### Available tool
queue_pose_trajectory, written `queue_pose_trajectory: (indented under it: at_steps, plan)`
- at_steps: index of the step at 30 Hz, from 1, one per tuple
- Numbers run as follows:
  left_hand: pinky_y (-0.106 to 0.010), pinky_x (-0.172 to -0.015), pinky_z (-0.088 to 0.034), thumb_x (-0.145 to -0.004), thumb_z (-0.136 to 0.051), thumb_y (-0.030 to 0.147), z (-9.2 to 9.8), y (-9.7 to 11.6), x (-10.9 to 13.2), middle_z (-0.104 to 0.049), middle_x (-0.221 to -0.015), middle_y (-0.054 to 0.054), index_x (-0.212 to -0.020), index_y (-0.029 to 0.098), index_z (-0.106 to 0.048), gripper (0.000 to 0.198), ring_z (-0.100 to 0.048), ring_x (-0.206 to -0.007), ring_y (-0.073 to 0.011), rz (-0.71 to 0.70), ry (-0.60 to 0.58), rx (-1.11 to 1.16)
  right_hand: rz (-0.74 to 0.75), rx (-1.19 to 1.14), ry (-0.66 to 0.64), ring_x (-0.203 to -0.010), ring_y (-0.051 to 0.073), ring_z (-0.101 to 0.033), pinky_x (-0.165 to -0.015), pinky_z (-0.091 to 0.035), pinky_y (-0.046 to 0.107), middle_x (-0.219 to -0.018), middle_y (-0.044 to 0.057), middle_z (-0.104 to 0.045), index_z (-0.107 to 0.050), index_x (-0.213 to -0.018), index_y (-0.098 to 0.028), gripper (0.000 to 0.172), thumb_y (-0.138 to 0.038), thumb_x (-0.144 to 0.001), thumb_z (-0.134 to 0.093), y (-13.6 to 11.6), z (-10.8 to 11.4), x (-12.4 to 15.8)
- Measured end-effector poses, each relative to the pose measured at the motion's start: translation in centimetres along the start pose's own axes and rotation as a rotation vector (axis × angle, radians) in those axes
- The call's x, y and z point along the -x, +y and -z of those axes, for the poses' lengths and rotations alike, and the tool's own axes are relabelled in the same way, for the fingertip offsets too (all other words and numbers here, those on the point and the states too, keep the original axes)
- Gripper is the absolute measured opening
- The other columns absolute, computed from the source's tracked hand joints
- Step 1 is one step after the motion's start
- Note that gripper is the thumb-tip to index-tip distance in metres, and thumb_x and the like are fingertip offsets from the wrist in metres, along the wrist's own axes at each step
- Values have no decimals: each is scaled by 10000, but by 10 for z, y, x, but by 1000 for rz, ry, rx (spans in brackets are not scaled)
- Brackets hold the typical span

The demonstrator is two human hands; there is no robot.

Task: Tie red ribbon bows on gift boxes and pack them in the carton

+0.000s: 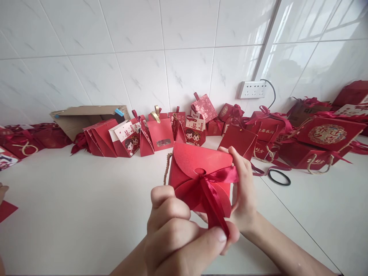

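A small red gift box (198, 157) with curved, overlapping flaps is held up in front of me, tilted towards the camera. A shiny red ribbon (221, 175) comes out at the middle where its flaps meet, and a twisted cord handle (167, 168) shows at its left side. My left hand (178, 230) pinches the hanging ribbon end between thumb and index finger, the other fingers curled. My right hand (244, 188) grips the box from the right side and from beneath; part of its palm and fingers are hidden behind the box.
Red gift boxes (159, 132) line the tiled wall, with larger ribboned ones (327, 130) at right. A cardboard box (86, 113), a power strip (253, 89) and a black ring (279, 177) are also there. Another person's hand (2, 190) is at the left edge, near red card (7, 210).
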State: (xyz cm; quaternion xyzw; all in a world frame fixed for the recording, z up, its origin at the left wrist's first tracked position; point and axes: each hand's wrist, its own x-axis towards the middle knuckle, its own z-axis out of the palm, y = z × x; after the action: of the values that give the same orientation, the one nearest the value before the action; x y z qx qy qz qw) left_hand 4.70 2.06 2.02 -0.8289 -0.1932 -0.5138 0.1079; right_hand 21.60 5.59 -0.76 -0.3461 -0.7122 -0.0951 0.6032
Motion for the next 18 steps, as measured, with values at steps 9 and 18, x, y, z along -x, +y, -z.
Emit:
queue_pose_trajectory:
  at_steps: [9, 18]
  plan:
    - [-308, -723, -447, -709, -623, -31, -1, 3, 1, -662, -634, 113, -1029, 232, -569, 417, -523, -547, -77, 36, -5, 30, 37, 42, 2, -1149, 347, -485, -917, -445, 554, -1307, 166, -476, -226, -1462, -179, 927, -587, -724, -611, 1, 1, -2]
    - [-286, -627, -442, -819, -589, 64, -3, 9, -8, -614, -533, 110, -790, 260, -595, 198, -506, -513, -70, 124, 15, 13, 15, 20, 7, -1137, 343, -494, -903, -458, 548, -1293, 160, -490, -250, -1455, -183, 910, -588, -724, -610, 0, 1, -1]
